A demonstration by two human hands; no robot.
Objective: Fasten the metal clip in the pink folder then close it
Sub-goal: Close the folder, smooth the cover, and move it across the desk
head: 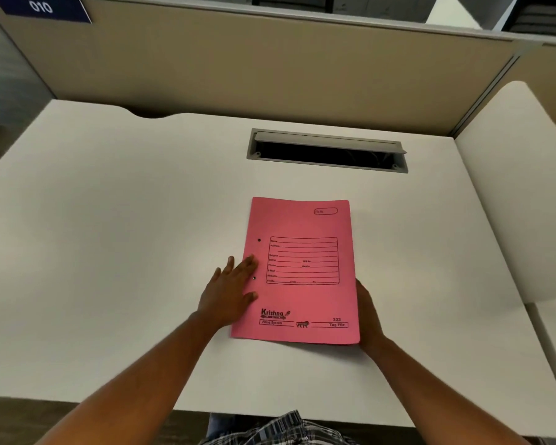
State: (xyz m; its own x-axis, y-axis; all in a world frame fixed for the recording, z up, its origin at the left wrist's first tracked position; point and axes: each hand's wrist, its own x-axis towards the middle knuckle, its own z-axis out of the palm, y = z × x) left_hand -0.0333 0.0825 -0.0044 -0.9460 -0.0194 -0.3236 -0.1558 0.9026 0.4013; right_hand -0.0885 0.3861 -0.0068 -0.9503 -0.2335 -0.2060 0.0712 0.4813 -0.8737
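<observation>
A closed pink folder (302, 271) lies flat, printed cover up, near the middle of a white desk (109, 236), in front of an open cable slot (328, 152). The left hand (228, 293) rests on its spine edge, fingers spread and flat. The right hand (368, 316) grips the opposite edge; its fingers are hidden beneath the cover, so their pose cannot be told.
</observation>
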